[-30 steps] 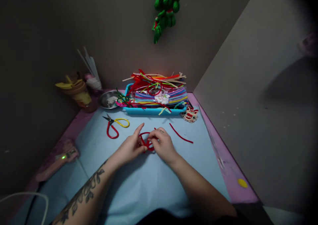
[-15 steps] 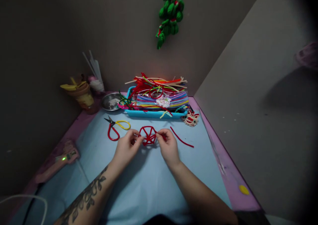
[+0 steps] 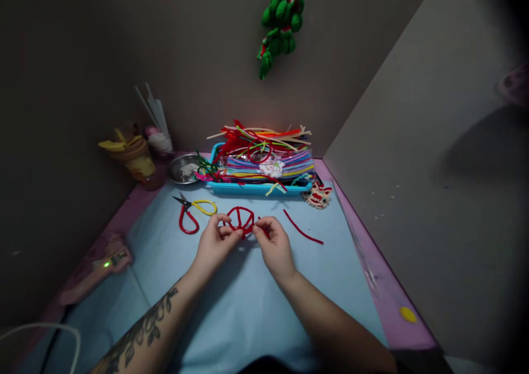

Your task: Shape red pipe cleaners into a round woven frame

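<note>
Left hand [image 3: 214,244] grips red frame [image 3: 239,218] at 8 o'clock, likely steadying it; right hand [image 3: 276,247] pinches 4 o'clock edge.

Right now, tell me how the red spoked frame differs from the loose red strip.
Shape: the red spoked frame has a rounded rim with spokes, while the loose red strip is one gently curved length.
Pose: the frame is held in the left hand; the strip lies on the blue sheet, touched by neither hand.
Shared: both are red and thin-stranded.
</note>
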`<state>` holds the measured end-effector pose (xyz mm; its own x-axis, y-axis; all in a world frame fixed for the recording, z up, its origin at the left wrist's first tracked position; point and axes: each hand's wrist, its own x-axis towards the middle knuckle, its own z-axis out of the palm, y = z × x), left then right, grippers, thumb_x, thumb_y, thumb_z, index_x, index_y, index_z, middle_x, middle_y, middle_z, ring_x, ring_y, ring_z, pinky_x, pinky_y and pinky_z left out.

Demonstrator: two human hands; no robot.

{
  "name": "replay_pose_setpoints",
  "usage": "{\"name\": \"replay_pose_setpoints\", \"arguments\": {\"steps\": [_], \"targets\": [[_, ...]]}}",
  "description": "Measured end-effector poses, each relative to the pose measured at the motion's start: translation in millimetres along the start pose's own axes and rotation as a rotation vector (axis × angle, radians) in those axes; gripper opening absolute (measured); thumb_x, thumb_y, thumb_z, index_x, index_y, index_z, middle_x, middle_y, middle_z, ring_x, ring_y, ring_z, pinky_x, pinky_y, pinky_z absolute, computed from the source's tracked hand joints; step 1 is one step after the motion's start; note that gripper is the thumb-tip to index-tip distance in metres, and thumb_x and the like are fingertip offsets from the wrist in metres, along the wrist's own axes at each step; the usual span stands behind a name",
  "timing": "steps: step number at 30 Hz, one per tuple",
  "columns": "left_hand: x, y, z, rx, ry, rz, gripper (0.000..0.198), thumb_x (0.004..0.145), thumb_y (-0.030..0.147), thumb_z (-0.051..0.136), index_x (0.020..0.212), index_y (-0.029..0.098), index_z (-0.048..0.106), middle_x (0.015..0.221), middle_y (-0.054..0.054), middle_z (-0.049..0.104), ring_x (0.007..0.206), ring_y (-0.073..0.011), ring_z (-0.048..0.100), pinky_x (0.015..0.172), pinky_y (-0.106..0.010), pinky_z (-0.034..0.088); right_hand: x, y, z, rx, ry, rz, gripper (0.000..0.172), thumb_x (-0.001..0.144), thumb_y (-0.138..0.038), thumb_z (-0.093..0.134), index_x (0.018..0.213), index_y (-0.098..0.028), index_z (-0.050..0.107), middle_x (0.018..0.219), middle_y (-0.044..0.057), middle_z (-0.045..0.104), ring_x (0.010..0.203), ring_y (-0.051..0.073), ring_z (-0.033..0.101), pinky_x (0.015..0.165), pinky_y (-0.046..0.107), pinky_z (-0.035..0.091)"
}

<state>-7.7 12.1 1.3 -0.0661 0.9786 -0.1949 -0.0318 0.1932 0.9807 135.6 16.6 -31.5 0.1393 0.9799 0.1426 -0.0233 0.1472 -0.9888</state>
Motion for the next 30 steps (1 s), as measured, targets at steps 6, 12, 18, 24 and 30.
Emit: {"name": "replay_pose_setpoints", "arguments": {"steps": [6,12,18,24,30], "targets": [[3,5,-6.9,-0.010,0.042,-0.042,0.046,0.064,0.035,0.076,0.093,0.022,0.043,0.053,0.010,0.060,0.039,-0.0066,0.046,0.044,-0.017,0.028,6,-5,-12,-0.260,-0.112,-0.072,0.012,0.083,-0.026,0.062,0.092,-0.020,0.067,0.088,0.003,0.071,0.081,0.018,0.064,0.072,0.029,0.048],[8,2,-12.6,0.012,0.031,-0.036,0.047,0.064,0.038,0.075,0.094,0.022,0.042,0.053,0.011,0.058,0.035,-0.0053,0.039,0.040,-0.017,0.026,11,-5,-23,-0.545,-0.267,-0.293,0.018,0.083,-0.015,0.060,0.093,-0.024,0.072,0.090,0.004,0.075,0.085,0.020,0.068,0.078,0.034,0.052],[8,-1,-11.7,0.058,-0.036,-0.027,0.045,0.067,0.041,0.071,0.096,0.022,0.042,0.053,0.009,0.058,0.039,-0.0076,0.044,0.042,-0.018,0.032,11,-6,-25,-0.810,-0.279,-0.532,0.023,0.085,-0.006,0.052,0.088,-0.021,0.069,0.083,0.007,0.068,0.084,0.023,0.060,0.078,0.037,0.051],[4,-2,-8.2,0.027,-0.100,-0.060,0.048,0.065,0.041,0.074,0.095,0.022,0.044,0.056,0.007,0.062,0.042,-0.0072,0.046,0.045,-0.017,0.028,10,-9,-24,-0.711,-0.176,-0.674,0.028,0.089,-0.006,0.045,0.091,-0.021,0.069,0.084,0.008,0.064,0.084,0.022,0.057,0.077,0.035,0.050],[5,1,-9.3,0.022,-0.169,-0.096,0.052,0.064,0.043,0.076,0.097,0.021,0.043,0.052,0.009,0.058,0.037,-0.0063,0.037,0.041,-0.017,0.024,8,-7,-17,-0.449,-0.172,-0.473,0.023,0.085,-0.010,0.053,0.083,-0.024,0.072,0.079,0.003,0.070,0.080,0.019,0.064,0.077,0.033,0.051]]}}
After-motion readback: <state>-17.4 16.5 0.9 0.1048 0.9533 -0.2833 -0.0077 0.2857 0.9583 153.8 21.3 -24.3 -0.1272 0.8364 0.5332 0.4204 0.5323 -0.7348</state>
